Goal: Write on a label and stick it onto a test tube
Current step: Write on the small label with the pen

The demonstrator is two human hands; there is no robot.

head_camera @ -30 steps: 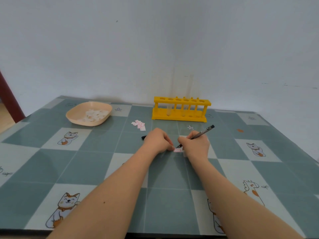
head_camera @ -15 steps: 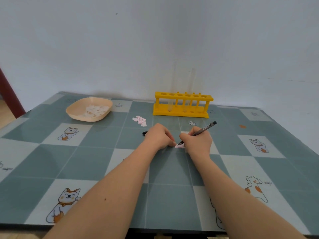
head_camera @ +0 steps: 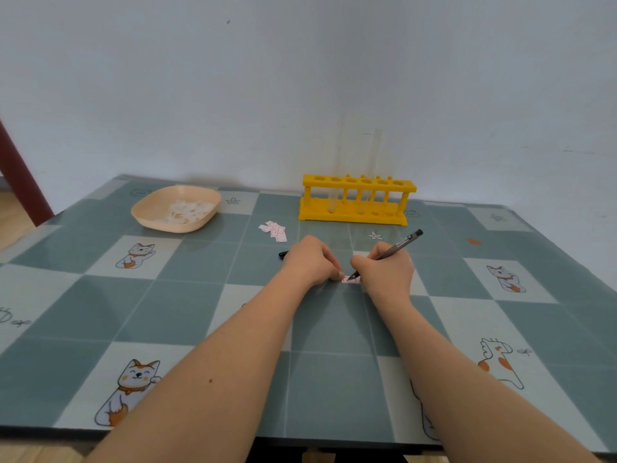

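A small white label with a red border (head_camera: 351, 280) lies flat on the table (head_camera: 187, 312) between my hands. My right hand (head_camera: 384, 270) grips a black pen (head_camera: 397, 247) whose tip touches the label. My left hand (head_camera: 309, 260) has curled fingers, and its fingertips pin the label's left edge. A yellow test tube rack (head_camera: 355, 198) stands at the back, with two clear test tubes (head_camera: 374, 162) upright in it. The pen's black cap (head_camera: 283, 254) peeks out behind my left hand.
A small pile of spare labels (head_camera: 274, 230) lies in front of the rack. A beige dish (head_camera: 176, 208) with white scraps sits at the back left. The table's front edge runs just below my forearms, and a wall rises right behind the rack.
The view has tilted slightly, so everything sits a bit higher in frame. Both hands stay on the label, with the pen tip shifting only slightly over it.
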